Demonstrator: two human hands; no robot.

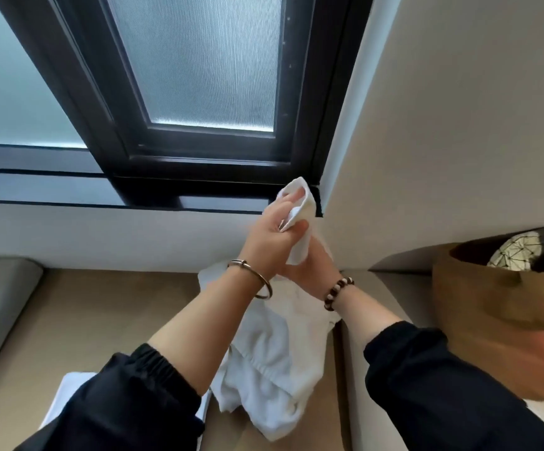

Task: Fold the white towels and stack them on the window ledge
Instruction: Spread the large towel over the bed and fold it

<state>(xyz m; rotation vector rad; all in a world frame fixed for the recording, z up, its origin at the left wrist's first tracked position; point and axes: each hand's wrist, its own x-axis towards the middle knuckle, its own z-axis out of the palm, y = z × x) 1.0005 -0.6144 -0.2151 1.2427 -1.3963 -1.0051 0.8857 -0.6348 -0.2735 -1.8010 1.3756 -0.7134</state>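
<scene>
Left hand (pixel 273 236), metal bangle (pixel 254 281) on wrist, raised by lower right corner of dark window frame (pixel 199 164), fingers curled round top of white towel (pixel 273 362). Right hand (pixel 309 265), bead bracelet (pixel 337 292), just below, gripping same towel. Soft crumpled cloth hangs between forearms over tan seat (pixel 101 314). Brown basket (pixel 491 304) at right. Folded white cloth (pixel 65 395) half hidden under left sleeve (pixel 134 402).

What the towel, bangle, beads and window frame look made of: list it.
Towel: soft white cloth, likely cotton terry; matte, hanging in limp folds.
Bangle: probably metal; thin, silvery, glinting.
Beads: dark and pale, round, dull sheen; perhaps wood.
Window frame: dark, smooth, faintly glossy; maybe painted metal, unsure.
</scene>
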